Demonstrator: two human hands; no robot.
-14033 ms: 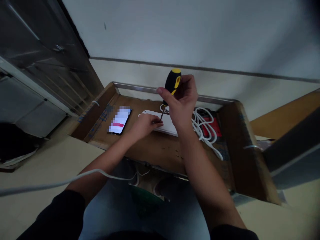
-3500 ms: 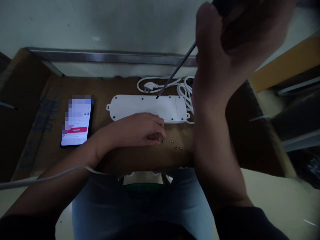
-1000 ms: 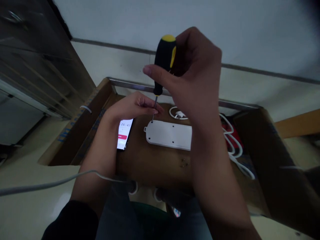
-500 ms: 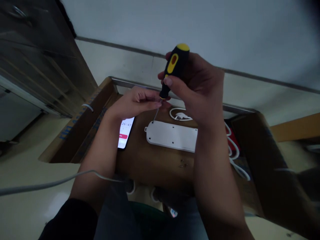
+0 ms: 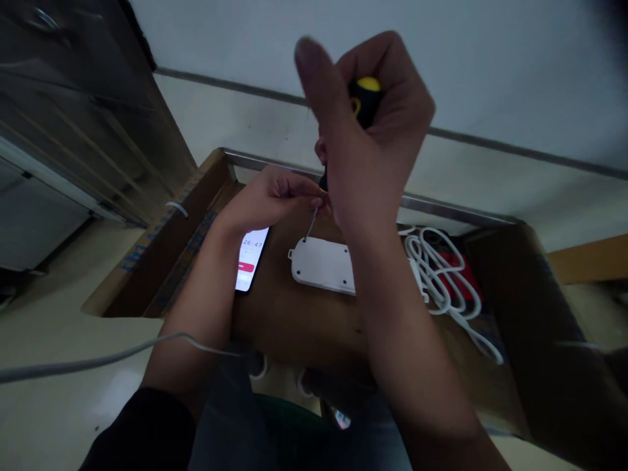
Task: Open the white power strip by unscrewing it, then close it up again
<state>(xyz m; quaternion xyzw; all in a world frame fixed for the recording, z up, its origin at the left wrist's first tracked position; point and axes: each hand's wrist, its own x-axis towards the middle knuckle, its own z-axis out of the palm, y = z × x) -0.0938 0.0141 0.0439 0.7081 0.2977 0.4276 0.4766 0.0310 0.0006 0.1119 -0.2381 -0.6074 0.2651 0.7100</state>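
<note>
1. While the screwdriver [image 5: 367,111] stands tilted with its tip at a corner hole [image 5: 305,239], I judge the step in hand to be turning a screw; direction cannot be told, and no screw head is visible in the hole.
2. Workpiece location: the white casing [image 5: 324,263] lies flat on the tabletop [image 5: 289,314], between the phone [image 5: 250,261] and the coiled white cable [image 5: 444,304]. My right forearm covers part of it.
3. Right hand [image 5: 375,154]: fingers wrapped around the screwdriver handle, thumb lifted off it.
4. Left hand [image 5: 277,199]: fingertips closed on the upper shaft, just below the handle, apparently as a guide.
5. Next move, as I judge it: bring the right thumb onto the handle, bring the shaft nearer upright, then turn under light downward pressure.
6. Caution: the tilt could let the tip slip out. Neither hand braces the casing, so it may shift.
</note>
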